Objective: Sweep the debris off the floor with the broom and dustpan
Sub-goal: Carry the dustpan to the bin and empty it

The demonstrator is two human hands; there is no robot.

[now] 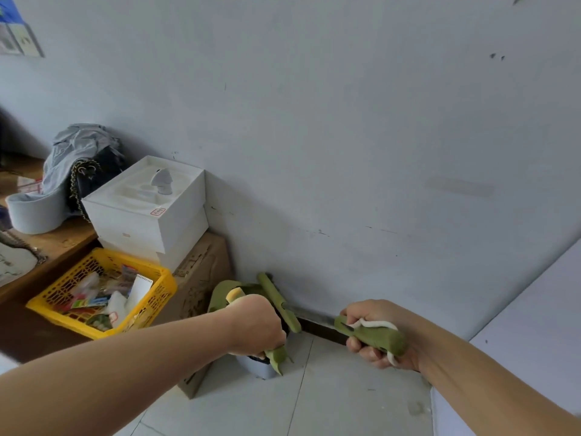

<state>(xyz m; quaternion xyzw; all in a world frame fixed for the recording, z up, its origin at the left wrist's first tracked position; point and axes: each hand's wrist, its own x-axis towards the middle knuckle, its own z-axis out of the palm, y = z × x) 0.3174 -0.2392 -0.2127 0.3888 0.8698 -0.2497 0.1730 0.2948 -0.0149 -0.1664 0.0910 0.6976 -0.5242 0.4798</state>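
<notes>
Gripping olive-green plastic handles, both hands work above pale floor tiles (345, 388). At four o'clock, the right hand (374, 338) wraps the green broom grip (380, 336). Its dark shaft (317, 325) points toward ten o'clock, reaching the left hand (257, 325), whose fingers close round what seems the green dustpan handle (276, 358), by the grey wall (377, 152).

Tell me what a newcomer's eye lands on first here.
Low in the middle, by the foot of the wall, the left hand grips the left handle and the right hand grips the right handle, both green; the right one has a white cord. At left, a yellow basket of packets sits below stacked white boxes.
</notes>
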